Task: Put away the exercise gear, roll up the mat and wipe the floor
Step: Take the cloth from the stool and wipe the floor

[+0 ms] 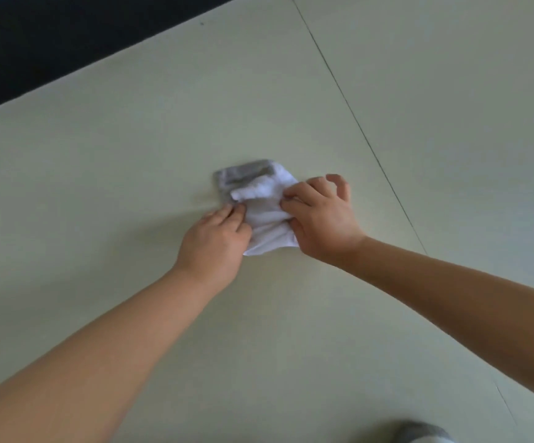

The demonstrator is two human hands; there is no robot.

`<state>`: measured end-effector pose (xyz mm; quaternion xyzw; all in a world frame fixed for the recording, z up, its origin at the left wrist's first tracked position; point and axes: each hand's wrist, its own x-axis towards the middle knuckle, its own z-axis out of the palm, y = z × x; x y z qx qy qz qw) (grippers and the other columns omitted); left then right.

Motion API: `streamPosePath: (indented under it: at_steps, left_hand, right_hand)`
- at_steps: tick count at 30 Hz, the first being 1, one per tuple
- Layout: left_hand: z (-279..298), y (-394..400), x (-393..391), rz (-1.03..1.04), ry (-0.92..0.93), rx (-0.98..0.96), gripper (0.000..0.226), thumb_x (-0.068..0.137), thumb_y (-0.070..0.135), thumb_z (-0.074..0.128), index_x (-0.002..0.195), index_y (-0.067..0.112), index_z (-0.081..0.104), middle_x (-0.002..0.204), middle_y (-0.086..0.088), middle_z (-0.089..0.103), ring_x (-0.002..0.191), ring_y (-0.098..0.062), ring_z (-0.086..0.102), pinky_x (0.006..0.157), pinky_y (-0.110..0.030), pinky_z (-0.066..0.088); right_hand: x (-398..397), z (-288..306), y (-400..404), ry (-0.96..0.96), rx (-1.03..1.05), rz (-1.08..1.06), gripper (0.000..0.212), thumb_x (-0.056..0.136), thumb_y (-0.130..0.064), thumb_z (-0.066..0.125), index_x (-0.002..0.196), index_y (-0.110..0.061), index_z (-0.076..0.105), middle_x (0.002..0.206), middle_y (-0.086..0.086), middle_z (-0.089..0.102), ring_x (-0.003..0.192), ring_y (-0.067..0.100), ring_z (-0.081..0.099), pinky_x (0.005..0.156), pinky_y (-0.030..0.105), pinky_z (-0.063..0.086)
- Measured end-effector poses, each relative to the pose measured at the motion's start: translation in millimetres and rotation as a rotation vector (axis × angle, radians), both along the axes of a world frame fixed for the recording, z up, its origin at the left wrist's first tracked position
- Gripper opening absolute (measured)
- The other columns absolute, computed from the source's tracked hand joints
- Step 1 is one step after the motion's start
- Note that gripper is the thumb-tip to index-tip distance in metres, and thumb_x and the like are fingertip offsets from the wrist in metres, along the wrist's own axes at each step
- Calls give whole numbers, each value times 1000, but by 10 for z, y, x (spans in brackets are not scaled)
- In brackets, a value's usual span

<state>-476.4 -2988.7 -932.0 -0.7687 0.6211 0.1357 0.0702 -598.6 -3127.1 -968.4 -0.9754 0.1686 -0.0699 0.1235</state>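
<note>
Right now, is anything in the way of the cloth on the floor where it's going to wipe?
Nothing visible is. Both the left hand and right hand already pinch the white and grey cloth, and the pale floor around it shows bare. The black strip lies far off at the edge.

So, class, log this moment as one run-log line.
stage: wiping floor | left hand: pinches cloth | right hand: pinches cloth | cloth: bunched on pale floor | mat: not visible
</note>
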Motion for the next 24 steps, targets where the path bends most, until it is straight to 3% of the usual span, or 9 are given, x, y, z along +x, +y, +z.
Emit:
streamPosePath:
  at_steps: [3,11,13,14,15,17,20,22,24]
  left_hand:
    - [-21,-329,-542,-151,56,-42,36,64,10,36,54,4,71,79,-17,76,68,-29,74,60,-30,59]
    - [-165,-1257,-1828,-249,265,31,44,63,11,30,53,10,73,76,-8,77,67,-21,73,66,-24,58]
    - [-84,-1509,-1904,-182,283,8,48,69,9,30,69,11,78,92,-7,77,85,-20,73,80,-27,56]
    - [-53,-1645,-1901,-153,254,-47,47,78,6,31,90,9,77,113,-11,70,106,-23,66,95,-32,49]
    - [-118,-1785,-1887,-156,164,-71,44,89,4,31,115,3,67,137,-15,54,129,-26,50,109,-37,36]
    - [-19,-2040,-1655,-130,120,3,42,98,4,28,136,1,45,155,-13,25,144,-26,22,117,-40,18]
    - [-66,-2249,-1156,65,-8,-115,40,94,1,31,122,0,59,145,-16,43,130,-27,46,101,-35,39]
    - [7,-2234,-825,189,-154,-200,37,81,-2,40,92,4,74,104,-14,70,92,-26,69,73,-29,53]
    - [75,-2108,-504,264,-131,-79,32,84,-6,44,103,0,69,104,-16,68,95,-33,67,76,-35,53]
  right_hand:
    - [-742,50,-196,37,-25,-116,28,70,-18,45,77,-14,72,89,2,70,88,19,43,91,43,28]
    - [-2243,197,-519,160,45,-674,38,75,-28,42,86,-9,74,97,10,70,90,29,58,88,47,37]
    - [-2226,184,-708,154,96,-820,46,75,-32,40,91,-7,75,102,13,69,90,37,62,92,43,33]
    - [-2143,176,-835,144,115,-868,48,75,-31,39,94,-6,75,105,15,68,93,40,61,92,39,30]
    - [-2011,174,-975,135,127,-897,46,76,-28,41,97,-5,74,109,16,67,98,41,59,94,38,28]
    - [-1652,172,-1270,118,127,-886,41,76,-19,44,104,-6,72,118,15,64,110,38,54,100,43,28]
    - [-933,214,-1654,148,167,-781,44,80,-18,38,113,-13,67,134,3,54,124,29,42,108,42,23]
    - [-421,223,-1802,207,210,-692,37,83,-11,45,114,-15,63,138,-3,49,128,24,35,113,44,19]
    - [34,223,-1796,248,223,-598,37,82,-7,49,116,-15,60,134,-3,50,129,22,33,116,44,13]
